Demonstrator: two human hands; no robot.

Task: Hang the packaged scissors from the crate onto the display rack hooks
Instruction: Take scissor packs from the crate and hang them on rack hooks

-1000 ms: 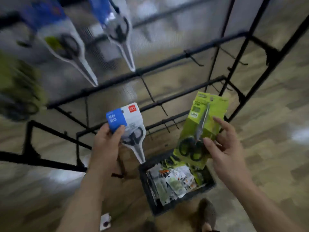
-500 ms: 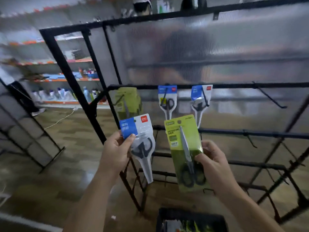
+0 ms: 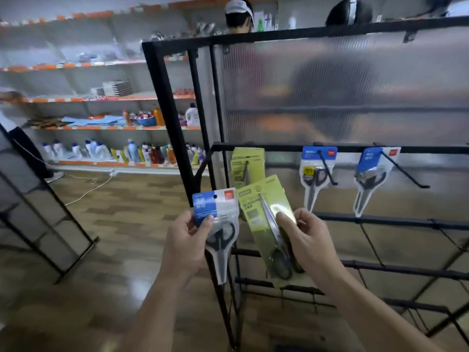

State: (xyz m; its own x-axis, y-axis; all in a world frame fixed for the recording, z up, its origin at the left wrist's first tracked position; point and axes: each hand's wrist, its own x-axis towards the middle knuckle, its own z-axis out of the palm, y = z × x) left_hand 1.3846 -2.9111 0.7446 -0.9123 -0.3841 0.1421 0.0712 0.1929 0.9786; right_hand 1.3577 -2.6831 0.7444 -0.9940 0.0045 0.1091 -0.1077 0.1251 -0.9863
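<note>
Aloft, hands (image 3: pixel 184 242) (image 3: pixel 309 242) gripping blue pack (image 3: pixel 215 208), green pack (image 3: pixel 255 215)

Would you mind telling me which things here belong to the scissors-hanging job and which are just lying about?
Job: blue scissors pack in the left hand; green scissors pack in the right hand; display rack; hung packs.
Lying about: shelf bottles; blue bowl.

Count:
- Blue-card scissors packs: 3. That's the held blue pack (image 3: pixel 223 207) plus two hung, left hung blue pack (image 3: pixel 316 171) and right hung blue pack (image 3: pixel 371 171).
- Green-card packs: held green pack (image 3: pixel 256 217) plus hung green stack (image 3: pixel 251 158), at least 2, exact number unreadable.
- Loaded hooks (image 3: pixel 406 171): 3.
- Hands: 2, left hand (image 3: pixel 186 240) and right hand (image 3: pixel 308 240).
</note>
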